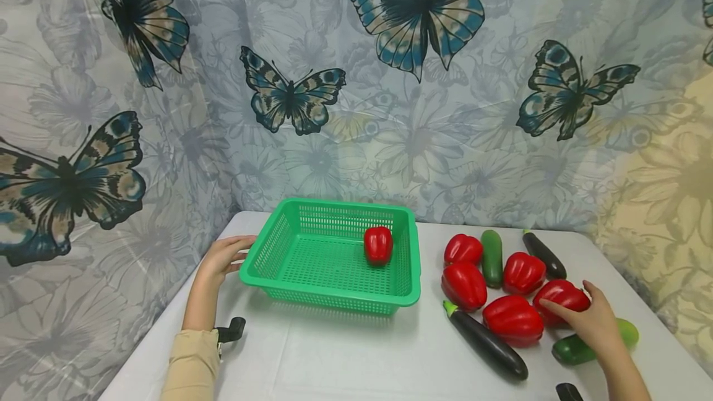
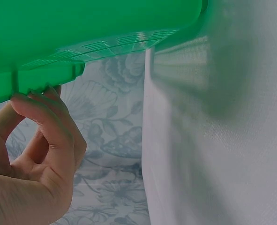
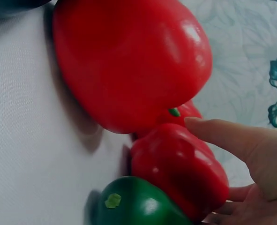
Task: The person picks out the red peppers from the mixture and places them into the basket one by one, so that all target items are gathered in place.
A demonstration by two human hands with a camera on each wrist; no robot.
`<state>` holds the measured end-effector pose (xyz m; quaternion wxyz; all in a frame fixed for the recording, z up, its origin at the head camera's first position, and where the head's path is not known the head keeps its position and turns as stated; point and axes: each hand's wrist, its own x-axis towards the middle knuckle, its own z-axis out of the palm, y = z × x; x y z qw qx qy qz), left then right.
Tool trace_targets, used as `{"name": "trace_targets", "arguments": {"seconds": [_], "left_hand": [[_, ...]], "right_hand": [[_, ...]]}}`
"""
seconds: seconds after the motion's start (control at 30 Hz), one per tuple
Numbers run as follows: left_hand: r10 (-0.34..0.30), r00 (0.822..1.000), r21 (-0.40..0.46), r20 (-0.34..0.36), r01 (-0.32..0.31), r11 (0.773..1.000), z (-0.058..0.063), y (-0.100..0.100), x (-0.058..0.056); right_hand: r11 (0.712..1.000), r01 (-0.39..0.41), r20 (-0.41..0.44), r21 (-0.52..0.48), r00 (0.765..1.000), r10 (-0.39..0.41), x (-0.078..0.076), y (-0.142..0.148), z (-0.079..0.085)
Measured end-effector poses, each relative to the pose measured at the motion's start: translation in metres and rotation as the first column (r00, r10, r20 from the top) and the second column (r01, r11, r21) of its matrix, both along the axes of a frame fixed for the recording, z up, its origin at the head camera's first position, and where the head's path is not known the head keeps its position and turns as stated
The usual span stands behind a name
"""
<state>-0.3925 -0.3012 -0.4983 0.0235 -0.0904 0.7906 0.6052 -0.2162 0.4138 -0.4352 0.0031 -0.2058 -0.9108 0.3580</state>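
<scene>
In the head view, a green plastic basket point(image 1: 334, 302) stands at the table's middle back, with one red bell pepper point(image 1: 378, 246) inside. My left hand point(image 1: 225, 257) holds the basket's left rim, its bent fingers against the rim point(image 2: 47, 79) in the left wrist view. On the right, my right hand point(image 1: 596, 320) grips a red bell pepper point(image 1: 562, 296), thumb on one side and fingers on the other. In the right wrist view the fingers pass partly behind this pepper point(image 3: 175, 168). A green zucchini point(image 1: 579, 349) lies just below that hand.
Several more red bell peppers point(image 1: 512, 320) lie between the basket and my right hand. Among them are a long dark eggplant point(image 1: 490, 345), a second eggplant point(image 1: 544, 254) behind and an upright-lying zucchini point(image 1: 492, 258). A butterfly-print cloth point(image 1: 390, 159) hangs behind the white table point(image 1: 312, 351).
</scene>
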Motion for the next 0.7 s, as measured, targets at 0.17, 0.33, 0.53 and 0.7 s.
{"name": "trace_targets", "arguments": {"seconds": [0.17, 0.33, 0.53, 0.7], "left_hand": [[-0.004, 1.0, 0.012, -0.005, 0.004, 1.0, -0.0013, -0.0009, -0.0017], [-0.005, 1.0, 0.011, -0.001, 0.005, 1.0, -0.0024, -0.0021, -0.0016], [0.009, 1.0, 0.017, 0.007, -0.009, 1.0, -0.0027, -0.002, -0.0024], [0.021, 1.0, 0.022, 0.013, -0.021, 1.0, -0.004, -0.0032, -0.0045]], "right_hand": [[0.998, -0.036, -0.038, 0.049, 0.999, 0.038, -0.0017, -0.0024, -0.0031], [0.995, -0.065, -0.055, 0.073, 0.996, 0.069, -0.0013, -0.0036, -0.0032], [0.996, -0.05, -0.047, 0.067, 0.998, 0.053, 0.0006, -0.0041, -0.0008], [0.999, -0.002, -0.04, 0.048, 0.999, 0.004, 0.0007, -0.0031, 0.0017]]}}
